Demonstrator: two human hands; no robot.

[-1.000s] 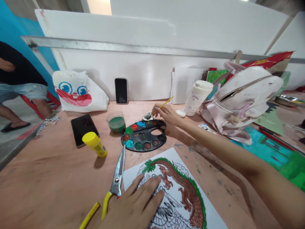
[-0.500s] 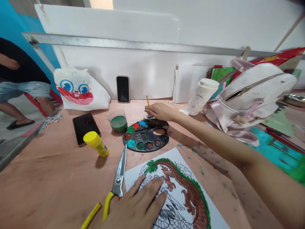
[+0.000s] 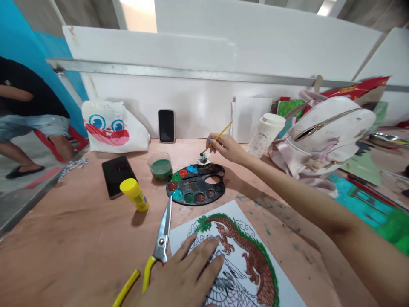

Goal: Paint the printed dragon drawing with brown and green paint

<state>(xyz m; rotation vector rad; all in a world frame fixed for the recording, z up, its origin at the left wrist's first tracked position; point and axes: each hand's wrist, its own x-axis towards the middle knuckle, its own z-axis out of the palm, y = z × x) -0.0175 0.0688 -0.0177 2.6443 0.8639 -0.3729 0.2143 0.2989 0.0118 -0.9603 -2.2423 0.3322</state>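
My right hand (image 3: 223, 146) pinches a thin yellow paintbrush (image 3: 223, 131). Its dark tip touches a crumpled, paint-stained white tissue (image 3: 203, 159) just behind the black oval palette (image 3: 209, 183). Blobs of blue, red, green, brown and turquoise paint fill the palette's wells. My left hand (image 3: 191, 268) lies flat with fingers spread on a sheet with a dragon drawing (image 3: 255, 251), its body painted brown and its ridge green; part of the sheet is hidden under the hand. Yellow-handled scissors (image 3: 162, 238) lie beside that hand, blades pointing at the palette.
A cup of green water (image 3: 160, 167), a yellow glue bottle (image 3: 134, 194) and a dark tablet (image 3: 117, 175) stand or lie to the left. Further back are a phone (image 3: 166, 126), a white bag (image 3: 110, 130), a tumbler (image 3: 266, 134) and a backpack (image 3: 335, 123). A person (image 3: 30, 98) sits at far left.
My right hand has shifted slightly right, and the brush has gone from nearly upright to slanting, its tip now showing on the tissue. My left hand stays on the sheet. The view has tilted up slightly.
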